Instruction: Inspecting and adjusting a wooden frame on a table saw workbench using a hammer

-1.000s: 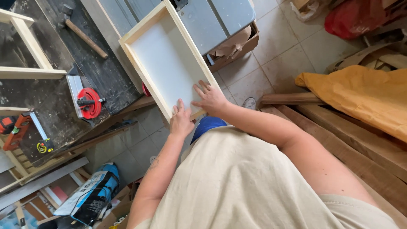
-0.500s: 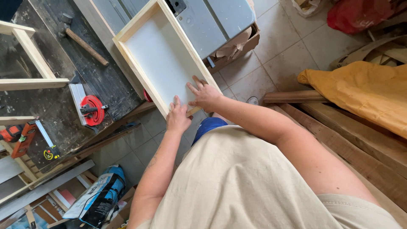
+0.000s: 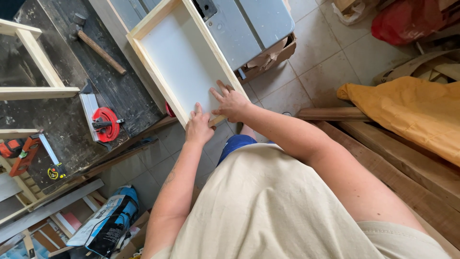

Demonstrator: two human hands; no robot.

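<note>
A shallow wooden drawer box (image 3: 143, 57) with pale wood sides and a white bottom panel lies across a dark workbench and a grey machine top. My left hand (image 3: 199, 127) grips the near end rail of the box, fingers on the rim. My right hand (image 3: 231, 103) rests flat on the near right corner, fingers spread over the white panel and the side rail. Both arms reach forward over my beige shirt.
On the dark workbench (image 3: 57, 124) lie a hammer (image 3: 98, 45), a red round tool (image 3: 104, 124) on a metal square, a wooden frame (image 3: 38, 62) and a tape measure (image 3: 56, 171). A grey table saw (image 3: 249, 24), cardboard box (image 3: 273, 55), orange cloth (image 3: 412, 110) and floor planks (image 3: 397, 163) lie to the right.
The view has shifted slightly, so the box and hands sit a little lower and to the right. My hands have stayed on the near end of the box, the right fingers spreading wider.
</note>
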